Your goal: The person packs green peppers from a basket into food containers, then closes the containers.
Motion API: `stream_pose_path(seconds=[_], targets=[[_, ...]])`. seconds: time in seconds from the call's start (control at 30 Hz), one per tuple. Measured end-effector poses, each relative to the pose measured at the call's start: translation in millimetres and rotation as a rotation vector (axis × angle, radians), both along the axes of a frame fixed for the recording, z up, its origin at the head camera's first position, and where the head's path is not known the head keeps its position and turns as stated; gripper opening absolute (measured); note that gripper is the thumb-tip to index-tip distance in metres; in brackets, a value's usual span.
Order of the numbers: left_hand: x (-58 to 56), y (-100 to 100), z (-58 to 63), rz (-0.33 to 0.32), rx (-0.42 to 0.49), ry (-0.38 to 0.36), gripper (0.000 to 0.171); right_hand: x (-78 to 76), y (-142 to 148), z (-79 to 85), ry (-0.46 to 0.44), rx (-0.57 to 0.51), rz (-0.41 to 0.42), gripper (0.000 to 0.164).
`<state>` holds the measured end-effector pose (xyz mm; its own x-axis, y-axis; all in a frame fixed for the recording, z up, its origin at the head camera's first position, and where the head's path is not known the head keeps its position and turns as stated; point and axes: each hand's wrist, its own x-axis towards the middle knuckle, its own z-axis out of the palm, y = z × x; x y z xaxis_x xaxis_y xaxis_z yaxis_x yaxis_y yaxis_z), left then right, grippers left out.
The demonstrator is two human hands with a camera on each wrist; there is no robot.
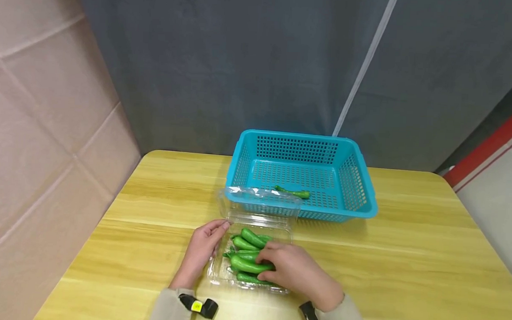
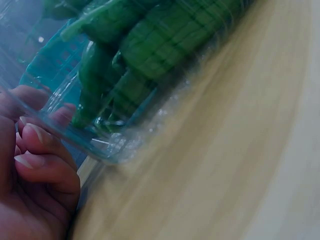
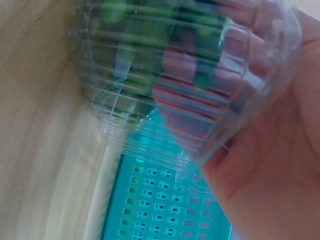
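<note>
A clear plastic clamshell box [image 1: 216, 271] stands on the table with its lid raised, and several green peppers [image 1: 246, 263] lie in it. My left hand [image 1: 204, 245] holds the box's left rim between thumb and curled fingers; the left wrist view shows these fingers [image 2: 47, 160] against the clear wall. From the right side my right hand [image 1: 294, 269] reaches into the box, thumb and fingers pinching the right end of a green pepper. Through the ribbed wall in the right wrist view, the right fingers [image 3: 185, 100] appear among the peppers, partly blurred.
Behind the box stands a blue perforated basket [image 1: 365, 197] with a green pepper [image 1: 299, 193] on its floor. The raised lid [image 1: 258, 202] overlaps the basket's front edge in the head view. A dark curtain [image 1: 225, 74] hangs behind the wooden table [image 1: 422, 260].
</note>
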<state>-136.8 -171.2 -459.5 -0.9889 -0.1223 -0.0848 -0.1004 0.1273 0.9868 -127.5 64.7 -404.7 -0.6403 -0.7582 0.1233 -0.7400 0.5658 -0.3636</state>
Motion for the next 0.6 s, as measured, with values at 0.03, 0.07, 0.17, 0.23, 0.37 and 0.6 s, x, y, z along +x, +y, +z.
stream_pose_path(seconds=[0.03, 0.07, 0.17, 0.23, 0.37, 0.6], targets=[[0.0, 0.0, 0.8, -0.002, 0.006, -0.006, 0.034, 0.0, 0.0, -0.2, 0.002, 0.003, 0.0, 0.026], [0.0, -0.1, 1.7, -0.004, 0.012, -0.011, 0.033, 0.0, 0.0, -0.5, 0.003, 0.006, 0.0, 0.027], [0.4, -0.4, 4.7, -0.014, 0.023, -0.025, 0.028, 0.2, -0.1, -0.9, 0.001, 0.004, -0.002, 0.028], [0.7, -0.8, 5.8, -0.017, 0.024, -0.03, 0.025, 0.3, -0.3, -0.8, -0.002, -0.003, -0.005, 0.027], [1.3, -1.2, 5.3, -0.011, 0.013, -0.029, 0.028, 0.8, -0.2, -0.4, -0.009, -0.023, -0.014, 0.026], [-0.3, -0.3, -1.9, 0.003, -0.014, 0.021, 0.038, -1.9, 0.1, -0.3, 0.024, -0.05, -0.035, 0.026]])
